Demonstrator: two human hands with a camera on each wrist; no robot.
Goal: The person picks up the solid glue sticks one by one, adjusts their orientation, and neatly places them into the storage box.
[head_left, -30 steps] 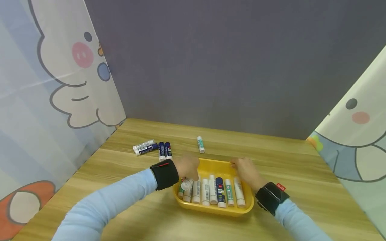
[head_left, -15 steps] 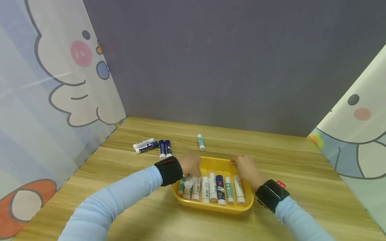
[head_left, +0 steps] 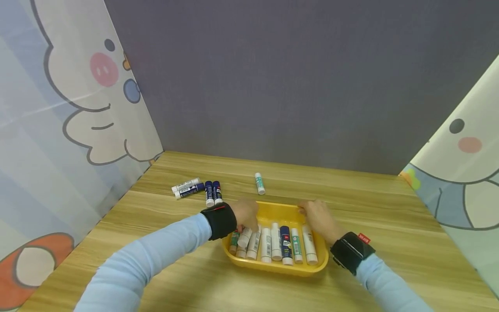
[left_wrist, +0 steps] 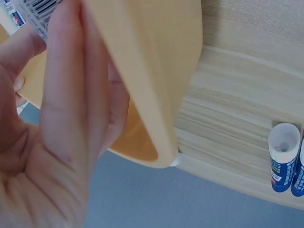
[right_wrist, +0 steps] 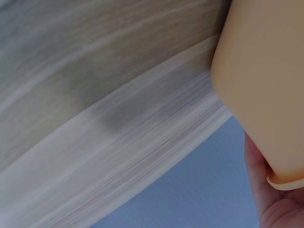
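On the wooden bench (head_left: 370, 208), a shallow yellow plastic tray (head_left: 312, 269) of glue sticks (head_left: 276, 242) is gripped at its far corners by the left hand (head_left: 244, 213) and right hand (head_left: 317, 216); loose blue-and-white sticks (head_left: 196, 190) lie beyond the left hand

Two bare hands, left hand (head_left: 244, 212) and right hand (head_left: 317, 216); light blue long sleeves (head_left: 156, 255); black wrist straps (head_left: 220, 221), left with red line, right with small red tag (head_left: 364, 238).
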